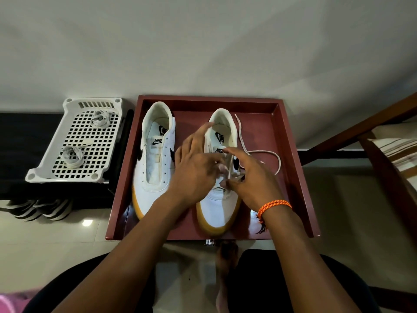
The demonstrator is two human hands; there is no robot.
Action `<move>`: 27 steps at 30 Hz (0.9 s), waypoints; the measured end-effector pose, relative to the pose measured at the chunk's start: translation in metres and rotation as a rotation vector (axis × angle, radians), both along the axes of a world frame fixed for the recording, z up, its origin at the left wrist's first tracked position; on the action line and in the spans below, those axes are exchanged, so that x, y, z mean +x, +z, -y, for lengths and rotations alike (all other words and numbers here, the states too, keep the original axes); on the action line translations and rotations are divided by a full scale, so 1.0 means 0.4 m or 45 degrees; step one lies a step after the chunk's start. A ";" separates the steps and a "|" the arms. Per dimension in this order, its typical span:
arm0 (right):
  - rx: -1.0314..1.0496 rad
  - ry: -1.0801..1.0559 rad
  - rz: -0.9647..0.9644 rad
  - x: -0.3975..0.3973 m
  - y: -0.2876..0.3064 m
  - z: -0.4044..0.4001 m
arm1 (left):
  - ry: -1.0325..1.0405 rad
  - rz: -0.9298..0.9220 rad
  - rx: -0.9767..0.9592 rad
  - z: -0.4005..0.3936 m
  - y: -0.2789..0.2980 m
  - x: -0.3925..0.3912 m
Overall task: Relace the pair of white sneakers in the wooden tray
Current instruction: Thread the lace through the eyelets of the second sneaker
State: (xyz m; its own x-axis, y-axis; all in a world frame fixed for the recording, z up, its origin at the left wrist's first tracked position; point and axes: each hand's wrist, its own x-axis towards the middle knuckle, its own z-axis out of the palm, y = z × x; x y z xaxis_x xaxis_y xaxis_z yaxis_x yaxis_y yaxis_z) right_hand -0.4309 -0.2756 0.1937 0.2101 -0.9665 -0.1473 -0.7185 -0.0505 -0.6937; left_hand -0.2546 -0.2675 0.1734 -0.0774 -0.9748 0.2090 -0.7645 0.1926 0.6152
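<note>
A reddish-brown wooden tray with low walls (pixel 291 141) is sitting on the pale tiled floor (pixel 67 240), and a pair of white leather sneakers with yellow-tan soles is standing inside it, toes pointing toward the person. The left sneaker (pixel 155 154) is lying unlaced, its eyelet rows bare and its tongue showing. The right sneaker (pixel 222 199) is being worked on near the middle of the tray: a white flat shoelace (pixel 262 152) is running from its eyelets out over the tray floor in a loop, with one end trailing up beside the heel. The left hand (pixel 194 168) is resting over the sneaker's inner side, fingers spread fairly wide, the forefinger reaching toward the collar. The right hand (pixel 250 177), with an orange braided cord bracelet (pixel 274 207) on its wrist, is curling its fingers narrowly at the lacing area, seeming to be pinching the lace; blur is hiding the exact contact. To the left of the tray, a white perforated plastic basket (pixel 74 141) is holding two bundled whitish shoelaces (pixel 101 118), one near its far end and one near its near end.
</note>
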 end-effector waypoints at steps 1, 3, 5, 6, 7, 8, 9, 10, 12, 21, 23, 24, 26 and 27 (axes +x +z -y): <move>0.012 -0.009 -0.006 -0.001 0.001 0.000 | 0.048 -0.147 -0.013 0.010 0.012 0.008; 0.025 -0.017 -0.010 -0.003 0.003 -0.002 | 0.196 -0.570 -0.005 0.023 0.052 0.030; 0.021 -0.013 -0.018 -0.002 0.003 -0.003 | 0.307 -0.670 -0.040 0.029 0.072 0.059; 0.019 -0.013 -0.019 -0.001 0.003 -0.004 | 0.308 -0.566 -0.090 0.029 0.073 0.070; 0.017 -0.015 -0.019 -0.001 0.003 -0.005 | 0.267 -0.458 -0.127 0.027 0.067 0.076; 0.015 -0.015 -0.021 0.000 0.002 -0.004 | 0.197 -0.346 -0.138 0.022 0.057 0.073; 0.009 -0.012 -0.027 0.000 0.003 -0.003 | 0.116 -0.206 -0.116 0.014 0.045 0.062; 0.005 -0.007 -0.032 0.000 0.002 -0.002 | 0.044 -0.036 -0.075 0.003 0.034 0.045; -0.004 0.001 -0.029 0.000 0.001 -0.001 | -0.055 0.231 0.023 -0.016 0.000 0.008; 0.014 -0.025 -0.058 0.004 0.003 -0.001 | 0.150 -0.058 0.003 0.018 0.009 0.011; 0.024 -0.020 -0.063 0.002 0.003 -0.001 | 0.264 -0.197 -0.092 0.031 0.021 0.040; 0.031 -0.016 -0.060 0.002 0.004 -0.002 | 0.294 -0.219 -0.131 0.034 0.022 0.052; 0.034 -0.017 -0.056 0.003 0.005 -0.003 | 0.254 -0.138 -0.149 0.027 0.028 0.059; 0.029 -0.020 -0.053 0.002 0.005 -0.003 | 0.190 -0.053 -0.123 0.020 0.029 0.054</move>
State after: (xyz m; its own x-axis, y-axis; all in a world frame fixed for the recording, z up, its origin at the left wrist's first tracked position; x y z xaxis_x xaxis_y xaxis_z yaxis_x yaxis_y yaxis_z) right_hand -0.4302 -0.2743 0.1958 0.1882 -0.9659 -0.1777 -0.7473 -0.0235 -0.6641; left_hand -0.2332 -0.2756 0.1850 0.0771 -0.9501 0.3021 -0.7632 0.1388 0.6311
